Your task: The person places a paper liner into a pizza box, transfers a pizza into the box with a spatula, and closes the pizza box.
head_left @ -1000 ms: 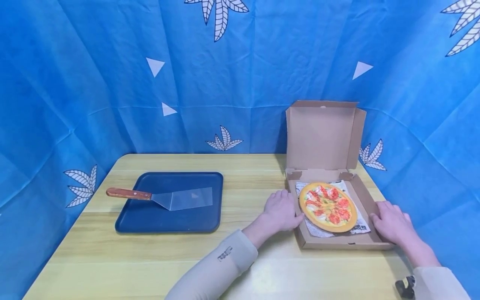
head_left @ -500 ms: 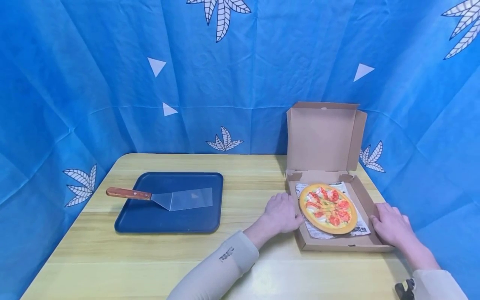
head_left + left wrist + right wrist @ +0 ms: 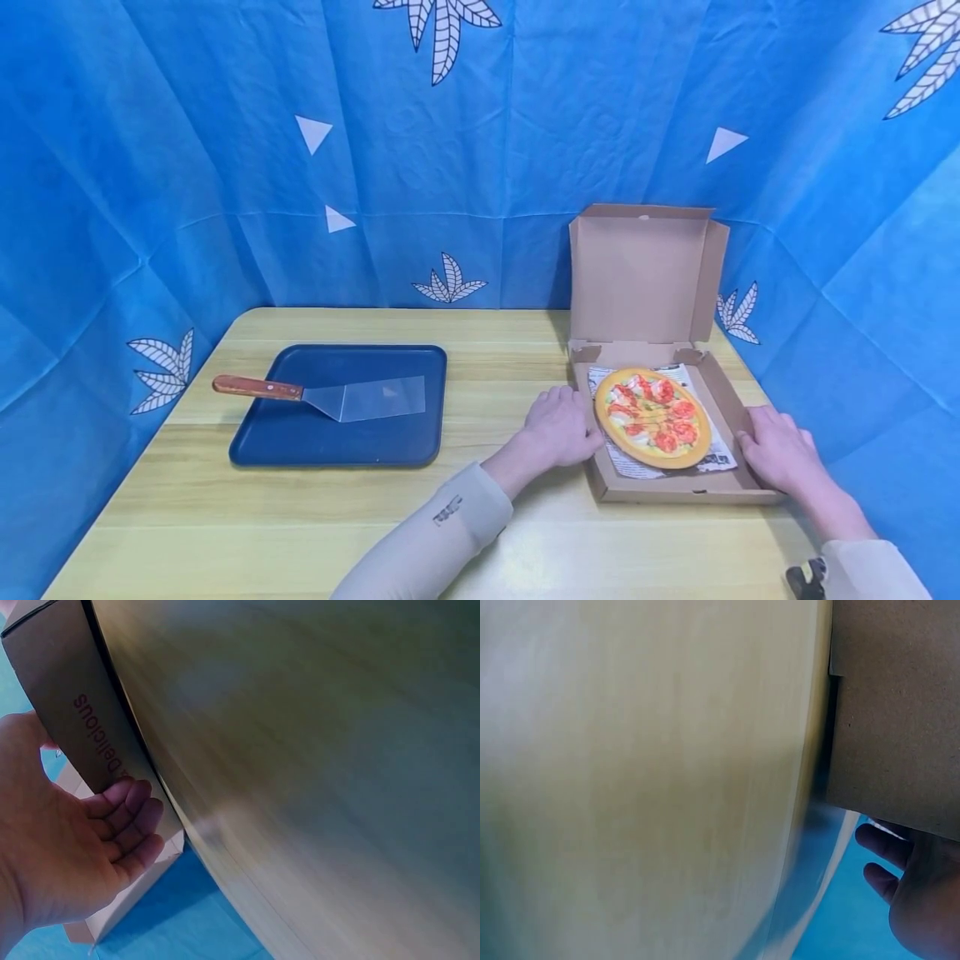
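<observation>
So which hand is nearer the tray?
The left hand, at the side of the pizza box facing the blue tray; the right hand is at the opposite side.

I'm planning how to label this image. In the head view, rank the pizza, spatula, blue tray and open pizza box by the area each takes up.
1. Pizza box, lid raised
2. Blue tray
3. Pizza
4. Spatula: longer than the pizza, but narrow, so it covers less
</observation>
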Motion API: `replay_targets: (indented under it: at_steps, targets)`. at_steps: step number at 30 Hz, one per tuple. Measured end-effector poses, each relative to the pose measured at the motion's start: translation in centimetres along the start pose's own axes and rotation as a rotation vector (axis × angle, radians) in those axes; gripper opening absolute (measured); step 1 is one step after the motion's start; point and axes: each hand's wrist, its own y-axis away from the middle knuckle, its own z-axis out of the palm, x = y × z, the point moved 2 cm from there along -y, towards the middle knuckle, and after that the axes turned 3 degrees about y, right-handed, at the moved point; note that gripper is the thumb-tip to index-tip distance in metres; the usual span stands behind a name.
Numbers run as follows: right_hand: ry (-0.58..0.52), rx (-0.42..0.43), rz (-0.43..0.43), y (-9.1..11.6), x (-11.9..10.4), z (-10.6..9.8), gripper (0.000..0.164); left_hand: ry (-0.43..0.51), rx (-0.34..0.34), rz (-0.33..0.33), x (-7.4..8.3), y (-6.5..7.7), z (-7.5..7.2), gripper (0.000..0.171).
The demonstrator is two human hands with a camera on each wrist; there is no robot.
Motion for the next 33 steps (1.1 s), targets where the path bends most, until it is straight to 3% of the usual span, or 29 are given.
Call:
replay_targets:
  at_steps: [33]
  targets:
    - [-0.003, 0.0, 0.006, -0.4, -2.6, 0.2, 0.046, 0.019, -0.004, -0.013, -1.8, 0.8, -0.4, 0.061]
